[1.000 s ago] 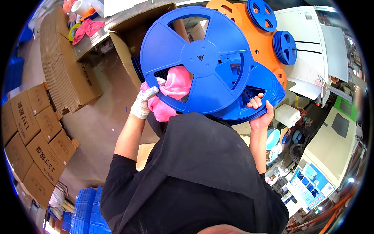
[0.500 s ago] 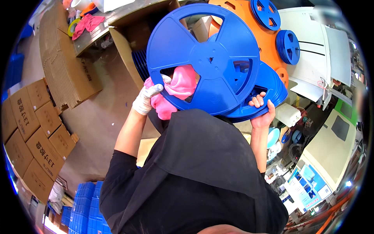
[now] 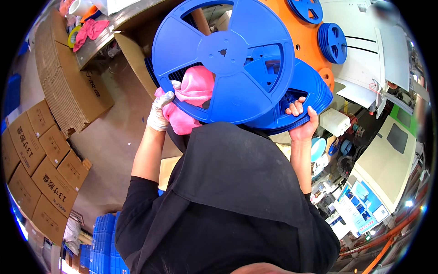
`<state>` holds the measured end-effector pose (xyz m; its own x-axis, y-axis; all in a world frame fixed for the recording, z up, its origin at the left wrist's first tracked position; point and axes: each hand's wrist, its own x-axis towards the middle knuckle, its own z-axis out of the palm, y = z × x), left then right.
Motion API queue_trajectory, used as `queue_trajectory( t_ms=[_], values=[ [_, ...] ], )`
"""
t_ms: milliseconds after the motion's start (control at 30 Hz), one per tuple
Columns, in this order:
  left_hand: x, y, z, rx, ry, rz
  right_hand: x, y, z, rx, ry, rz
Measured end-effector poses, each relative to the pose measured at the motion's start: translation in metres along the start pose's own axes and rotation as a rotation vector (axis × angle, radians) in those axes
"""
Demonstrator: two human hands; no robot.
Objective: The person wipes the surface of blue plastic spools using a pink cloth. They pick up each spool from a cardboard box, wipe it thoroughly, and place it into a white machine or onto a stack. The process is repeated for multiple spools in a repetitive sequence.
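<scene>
A large blue plastic reel (image 3: 222, 93) with three wide cut-outs is held up before me. My left hand (image 3: 160, 109), in a white glove, grips its lower left rim together with a pink cloth (image 3: 194, 86); part of the cloth shows through a cut-out. Behind that reel, to the right, is a stack of similar blue reels (image 3: 317, 86). My bare right hand (image 3: 303, 118) is closed on the stack's near edge, fingers curled into an opening. The large reel overlaps the stack and hides much of it.
An open cardboard box (image 3: 133, 61) with more blue reels stands behind at left. Beyond is an orange panel (image 3: 296, 41) bearing small blue reels (image 3: 332, 43). Flattened cardboard (image 3: 68, 77) and stacked cartons (image 3: 43, 155) are at left, a white container (image 3: 334, 121) at right.
The large reel has shifted left and away, exposing more of the stack behind it. My left hand moved along with it. The whole view has also shifted slightly.
</scene>
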<state>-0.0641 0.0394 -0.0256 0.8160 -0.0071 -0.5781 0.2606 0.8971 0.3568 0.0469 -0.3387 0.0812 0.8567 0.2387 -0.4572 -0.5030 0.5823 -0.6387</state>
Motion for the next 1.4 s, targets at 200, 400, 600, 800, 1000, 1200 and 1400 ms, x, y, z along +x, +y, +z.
queue_trajectory(
  t_ms=[200, 400, 600, 800, 1000, 1200, 1400],
  values=[
    [-0.002, -0.005, 0.003, -0.08, 0.032, 0.024, 0.006, -0.003, -0.002, 0.021, -0.006, 0.026],
    [0.001, -0.007, -0.008, -0.116, 0.045, 0.018, 0.011, -0.007, -0.005, 0.015, -0.016, 0.033],
    [0.008, -0.01, -0.013, -0.153, -0.064, 0.011, 0.013, -0.008, -0.001, -0.004, 0.012, 0.044],
    [0.015, -0.013, -0.013, -0.141, -0.066, -0.001, 0.013, -0.008, -0.003, -0.003, 0.017, 0.049],
    [0.021, -0.008, -0.012, -0.099, -0.134, -0.005, 0.011, -0.009, -0.004, -0.033, 0.036, 0.035],
    [0.024, -0.001, -0.016, -0.001, -0.188, 0.023, 0.008, -0.009, -0.008, -0.002, 0.017, 0.039],
    [0.012, 0.009, -0.001, 0.16, -0.202, 0.131, 0.007, -0.008, -0.006, -0.019, 0.011, 0.04]
  ],
)
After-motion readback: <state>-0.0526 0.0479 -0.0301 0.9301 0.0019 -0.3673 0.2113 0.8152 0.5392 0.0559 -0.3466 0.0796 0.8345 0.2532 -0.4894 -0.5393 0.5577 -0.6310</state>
